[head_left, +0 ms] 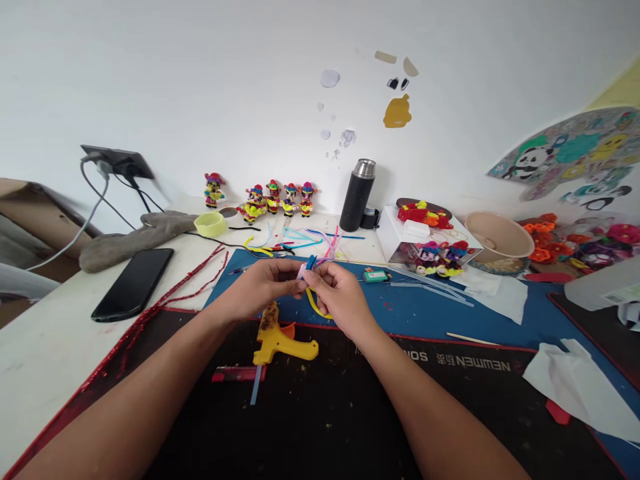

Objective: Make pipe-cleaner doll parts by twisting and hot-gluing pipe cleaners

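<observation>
Over the blue mat, my left hand and my right hand meet fingertip to fingertip. Both are closed in a pinch on a small pipe-cleaner piece, blue with a pale pinkish part; the fingers hide much of it. A yellow pipe cleaner curves out below my right hand; whether it joins the blue piece I cannot tell. Just under my hands lies a yellow hot glue gun, a glue stick jutting from its rear. A red, slim tool rests partly beneath the gun.
Several pipe-cleaner figures stand along the wall. Loose pipe cleaners lie before them. A black thermos and a white box stand behind. At left are a phone and red tinsel stems; at right, crumpled paper.
</observation>
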The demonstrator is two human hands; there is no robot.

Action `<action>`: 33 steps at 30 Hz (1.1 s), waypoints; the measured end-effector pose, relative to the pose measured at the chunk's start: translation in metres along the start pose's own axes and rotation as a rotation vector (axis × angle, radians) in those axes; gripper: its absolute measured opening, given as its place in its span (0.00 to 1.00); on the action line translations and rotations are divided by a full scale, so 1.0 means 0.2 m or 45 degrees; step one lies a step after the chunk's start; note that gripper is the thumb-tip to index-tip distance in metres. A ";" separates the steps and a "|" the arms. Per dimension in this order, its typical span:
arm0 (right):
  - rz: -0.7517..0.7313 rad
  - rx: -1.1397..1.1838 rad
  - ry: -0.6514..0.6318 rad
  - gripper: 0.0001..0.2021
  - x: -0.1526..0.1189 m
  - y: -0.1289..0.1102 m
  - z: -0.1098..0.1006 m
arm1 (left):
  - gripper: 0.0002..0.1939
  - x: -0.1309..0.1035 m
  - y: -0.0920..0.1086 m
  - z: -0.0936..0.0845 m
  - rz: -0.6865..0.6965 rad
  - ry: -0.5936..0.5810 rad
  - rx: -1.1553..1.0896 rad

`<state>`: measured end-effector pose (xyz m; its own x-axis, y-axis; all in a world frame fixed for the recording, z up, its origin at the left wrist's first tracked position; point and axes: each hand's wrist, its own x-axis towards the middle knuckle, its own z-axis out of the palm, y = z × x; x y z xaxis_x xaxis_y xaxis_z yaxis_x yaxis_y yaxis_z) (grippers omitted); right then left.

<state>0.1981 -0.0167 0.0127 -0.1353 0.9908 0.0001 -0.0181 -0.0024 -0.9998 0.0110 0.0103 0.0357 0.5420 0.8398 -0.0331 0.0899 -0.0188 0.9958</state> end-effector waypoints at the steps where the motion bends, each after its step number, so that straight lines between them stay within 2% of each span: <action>1: -0.001 -0.011 -0.002 0.20 0.00 0.00 0.00 | 0.20 0.00 0.00 0.00 0.006 0.009 0.020; 10: -0.004 0.061 0.022 0.20 0.01 0.02 0.00 | 0.15 0.00 0.00 -0.01 0.008 0.109 0.089; 14: 0.011 0.116 0.053 0.21 0.01 0.01 -0.01 | 0.14 0.01 0.00 -0.01 0.010 0.101 0.120; 16: 0.006 0.124 0.051 0.21 0.01 0.00 -0.01 | 0.18 0.01 -0.01 0.00 0.003 0.132 0.104; 20: 0.001 0.125 0.030 0.21 0.00 0.00 0.00 | 0.33 0.00 -0.02 0.01 -0.007 0.216 0.071; 23: 0.014 0.120 -0.009 0.21 0.00 0.01 0.01 | 0.37 0.00 -0.02 0.02 -0.007 0.173 0.093; 26: 0.022 0.118 -0.045 0.20 0.00 0.02 0.01 | 0.35 -0.01 -0.01 0.03 -0.009 0.124 0.110; 33: 0.075 0.222 0.004 0.22 0.00 0.00 0.00 | 0.35 0.00 -0.03 0.03 -0.017 0.041 -0.047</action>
<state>0.1981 -0.0158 0.0125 -0.1381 0.9887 -0.0590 -0.1813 -0.0838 -0.9798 0.0155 0.0066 0.0298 0.5139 0.8567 -0.0444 0.0656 0.0123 0.9978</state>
